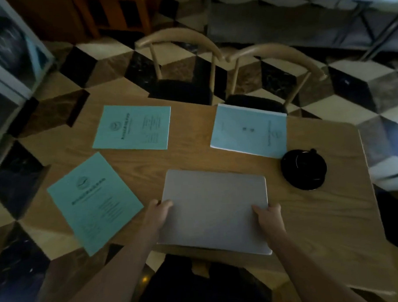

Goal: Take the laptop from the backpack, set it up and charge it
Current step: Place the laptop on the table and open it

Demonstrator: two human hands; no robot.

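Wooden table (321, 214) seen from above in dim light, over a checkered floor (112, 61). At the left, 1 green booklet (94, 202) lies tilted, its near corner past the table edge; behind it, a 2nd green booklet (133, 127) lies flat. The left hand (158, 213) grips the left edge of the closed grey laptop (213, 209), thumb on the lid, the fingers curled under the edge and out of view, so clamped on the laptop as far as can be told. The laptop lies at the near middle of the table, lid shut, its near edge projecting slightly past the table edge toward the person. The right hand (270, 216) holds the right edge near the near corner, thumb on the lid, the fingers wrapped round the side. Whether the laptop rests fully on the table or is slightly raised cannot be told. Behind the laptop, at the right, lies a pale blue booklet (248, 130); just beside its near right corner sits a black coiled cable bundle (303, 169), apart from the laptop. 2 wooden chairs (179, 39) stand at the far side.
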